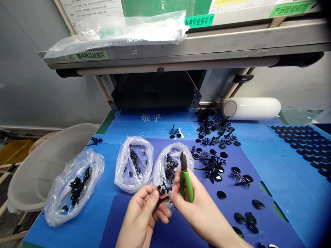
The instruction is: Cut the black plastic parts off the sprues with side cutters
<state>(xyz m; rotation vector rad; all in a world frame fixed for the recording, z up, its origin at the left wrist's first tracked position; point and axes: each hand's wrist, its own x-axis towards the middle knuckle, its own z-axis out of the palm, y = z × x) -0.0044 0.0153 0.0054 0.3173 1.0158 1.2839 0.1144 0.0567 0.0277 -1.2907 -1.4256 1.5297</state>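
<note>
Between the thumb and fingers of my left hand (146,210) is a black plastic sprue (163,188) with small parts on its branches. My right hand (192,199) is wrapped round green-handled side cutters (186,184), their dark jaws pointing up and away from the sprue. The right thumb and fingertips come close to the sprue; whether they touch it I cannot tell. Just beyond my hands stands an open clear plastic bag (159,160) with small black parts inside. Left of it is a second bag (120,172) of such parts, and a third bag (55,206) lies further left.
Black sprues with round discs (214,165) are heaped on the right, with loose discs (240,218) nearer me. Rows of black discs (300,141) lie far right. A white roll (256,108) sits behind. A large tub (28,175) stands at left, beneath a metal shelf (222,44) overhead.
</note>
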